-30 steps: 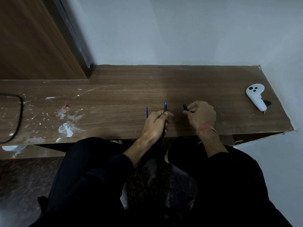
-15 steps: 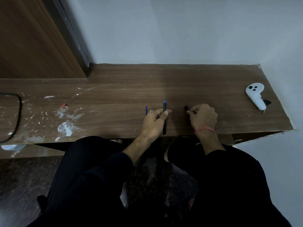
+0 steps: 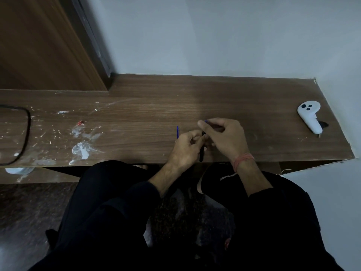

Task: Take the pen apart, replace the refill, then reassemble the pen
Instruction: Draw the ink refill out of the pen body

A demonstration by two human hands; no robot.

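A dark pen barrel [image 3: 201, 153] stands almost upright near the front edge of the wooden desk [image 3: 156, 114], gripped by my left hand [image 3: 185, 149]. My right hand [image 3: 224, 135] reaches over the barrel's top, its fingers pinched around the pen's upper end, where a small blue tip [image 3: 205, 121] shows. Most of that upper end is hidden by the fingers. A thin blue refill [image 3: 177, 132] lies loose on the desk just left of my left hand.
A white game controller [image 3: 309, 117] lies at the desk's far right, close to the wall. A black cable [image 3: 25, 133] loops at the left edge, beside white paint stains [image 3: 82, 149]. A wall closes the desk behind and on the right.
My right hand has moved left from the desk surface onto the top of the pen held by my left hand. The small dark piece it held is no longer visible.
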